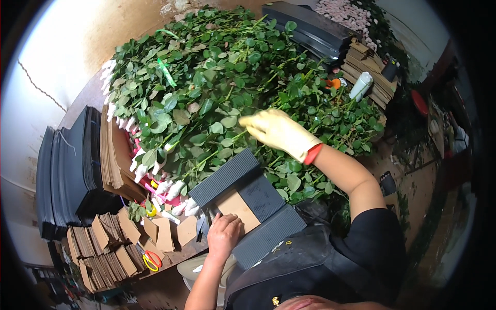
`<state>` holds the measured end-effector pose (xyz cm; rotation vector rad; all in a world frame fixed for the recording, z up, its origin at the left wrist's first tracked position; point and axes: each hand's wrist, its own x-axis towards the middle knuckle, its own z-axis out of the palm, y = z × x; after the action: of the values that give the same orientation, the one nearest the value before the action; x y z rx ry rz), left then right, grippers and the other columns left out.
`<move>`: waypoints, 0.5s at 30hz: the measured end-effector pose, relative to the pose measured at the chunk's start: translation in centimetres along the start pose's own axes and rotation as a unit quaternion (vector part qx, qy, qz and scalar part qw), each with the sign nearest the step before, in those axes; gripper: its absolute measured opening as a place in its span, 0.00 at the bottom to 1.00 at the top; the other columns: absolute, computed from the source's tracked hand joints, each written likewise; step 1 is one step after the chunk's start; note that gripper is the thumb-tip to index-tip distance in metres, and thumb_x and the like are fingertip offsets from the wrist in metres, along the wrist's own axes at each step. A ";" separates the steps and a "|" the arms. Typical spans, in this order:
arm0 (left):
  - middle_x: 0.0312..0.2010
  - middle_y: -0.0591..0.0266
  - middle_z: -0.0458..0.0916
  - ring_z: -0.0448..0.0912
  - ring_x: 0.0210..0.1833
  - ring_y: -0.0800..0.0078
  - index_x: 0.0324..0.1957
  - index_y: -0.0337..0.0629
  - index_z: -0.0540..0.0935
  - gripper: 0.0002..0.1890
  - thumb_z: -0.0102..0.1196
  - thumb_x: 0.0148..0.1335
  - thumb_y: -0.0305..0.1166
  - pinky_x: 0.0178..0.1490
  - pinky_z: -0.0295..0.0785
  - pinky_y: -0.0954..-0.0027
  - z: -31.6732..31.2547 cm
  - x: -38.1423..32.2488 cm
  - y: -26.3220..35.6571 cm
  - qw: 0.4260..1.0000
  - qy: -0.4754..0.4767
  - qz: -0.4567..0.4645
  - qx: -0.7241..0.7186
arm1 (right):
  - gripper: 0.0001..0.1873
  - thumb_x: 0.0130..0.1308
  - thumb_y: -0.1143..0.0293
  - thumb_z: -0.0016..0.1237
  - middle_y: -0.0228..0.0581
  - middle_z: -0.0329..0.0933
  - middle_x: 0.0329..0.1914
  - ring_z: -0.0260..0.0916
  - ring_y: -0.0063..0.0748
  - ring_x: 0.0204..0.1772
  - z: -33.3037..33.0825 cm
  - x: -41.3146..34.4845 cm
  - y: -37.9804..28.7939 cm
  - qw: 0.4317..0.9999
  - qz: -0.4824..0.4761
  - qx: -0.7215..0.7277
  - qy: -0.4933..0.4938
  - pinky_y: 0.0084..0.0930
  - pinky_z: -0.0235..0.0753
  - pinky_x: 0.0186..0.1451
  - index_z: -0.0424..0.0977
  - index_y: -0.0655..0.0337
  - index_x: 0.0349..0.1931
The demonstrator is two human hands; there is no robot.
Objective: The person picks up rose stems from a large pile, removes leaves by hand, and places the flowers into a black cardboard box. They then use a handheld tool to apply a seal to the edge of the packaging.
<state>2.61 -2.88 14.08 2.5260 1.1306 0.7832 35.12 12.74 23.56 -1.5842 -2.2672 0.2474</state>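
Observation:
A black corrugated sheet [267, 197] lies before me with its two side flaps folded upward. Inside it is a flat piece of brown cardboard [238, 207]. My bare left hand [224, 234] rests on the near left end of this cardboard, fingers bent together; whether they grip it is unclear. Beyond the sheet, my right hand [271, 131], in a pale yellow glove with a red cuff, reaches over a large heap of leafy rose stems [217, 85]. Its blurred fingertips are beside a green stem [236, 137], and a hold on it cannot be made out.
White-netted flower heads [174, 190] line the heap's left edge. Stacked black sheets [73, 166] and cardboard [112, 155] stand left. Nearer are small cardboard pieces [104, 267] and red-and-yellow-handled scissors [151, 260]. A white bottle [361, 86] stands by stacked cardboard [366, 66].

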 end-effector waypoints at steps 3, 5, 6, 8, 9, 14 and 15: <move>0.44 0.62 0.89 0.87 0.51 0.63 0.39 0.43 0.90 0.07 0.71 0.58 0.27 0.65 0.79 0.49 0.3 0.6 0.0 1.000 -0.010 0.004 -0.007 | 0.18 0.75 0.64 0.49 0.47 0.85 0.47 0.84 0.47 0.44 2.3 1.1 3.0 0.974 -0.075 -0.074 0.200 0.43 0.86 0.49 0.77 0.52 0.62; 0.45 0.59 0.89 0.88 0.52 0.60 0.41 0.42 0.90 0.07 0.71 0.59 0.26 0.67 0.78 0.48 0.0 0.2 0.1 1.000 -0.016 -0.006 -0.009 | 0.20 0.75 0.65 0.48 0.46 0.84 0.54 0.84 0.49 0.50 4.3 0.3 2.9 0.982 0.041 -0.045 -0.181 0.42 0.85 0.53 0.76 0.52 0.66; 0.45 0.59 0.89 0.88 0.52 0.60 0.41 0.42 0.90 0.07 0.71 0.59 0.26 0.67 0.78 0.48 0.1 0.4 0.2 1.000 -0.014 -0.005 -0.009 | 0.19 0.76 0.65 0.47 0.45 0.84 0.54 0.84 0.49 0.51 7.0 -1.5 4.0 0.967 -0.029 -0.138 -0.213 0.42 0.85 0.53 0.77 0.52 0.65; 0.45 0.59 0.89 0.88 0.52 0.60 0.41 0.42 0.90 0.07 0.71 0.59 0.26 0.67 0.78 0.48 0.0 0.2 0.3 1.000 -0.012 -0.008 -0.011 | 0.18 0.79 0.65 0.43 0.44 0.84 0.56 0.85 0.49 0.54 9.7 -4.9 5.5 0.969 -0.083 -0.136 -0.188 0.42 0.85 0.55 0.80 0.52 0.63; 0.45 0.59 0.89 0.88 0.52 0.60 0.41 0.42 0.90 0.08 0.71 0.59 0.26 0.67 0.78 0.48 0.1 0.3 0.3 1.000 -0.012 -0.012 -0.014 | 0.18 0.79 0.65 0.43 0.44 0.84 0.56 0.85 0.49 0.54 9.3 -4.8 5.3 0.969 -0.085 -0.137 -0.189 0.42 0.85 0.55 0.80 0.52 0.63; 0.46 0.59 0.89 0.88 0.53 0.60 0.41 0.42 0.90 0.08 0.71 0.59 0.26 0.68 0.78 0.48 0.0 -0.2 0.1 1.000 -0.015 -0.019 -0.011 | 0.15 0.76 0.65 0.43 0.48 0.85 0.52 0.87 0.43 0.48 2.7 -1.9 0.9 0.957 -0.014 -0.177 -0.227 0.42 0.86 0.44 0.84 0.55 0.51; 0.45 0.60 0.89 0.87 0.52 0.62 0.40 0.43 0.90 0.07 0.71 0.59 0.27 0.67 0.79 0.49 -0.2 -0.3 0.2 1.000 -0.011 -0.021 0.000 | 0.13 0.75 0.67 0.44 0.46 0.84 0.52 0.86 0.42 0.47 0.5 0.6 -0.5 0.958 0.051 -0.114 -0.258 0.40 0.86 0.42 0.83 0.56 0.49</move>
<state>2.47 -3.20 14.21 2.4972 1.1726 0.7414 34.25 13.15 23.36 -1.9403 -2.6815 0.4939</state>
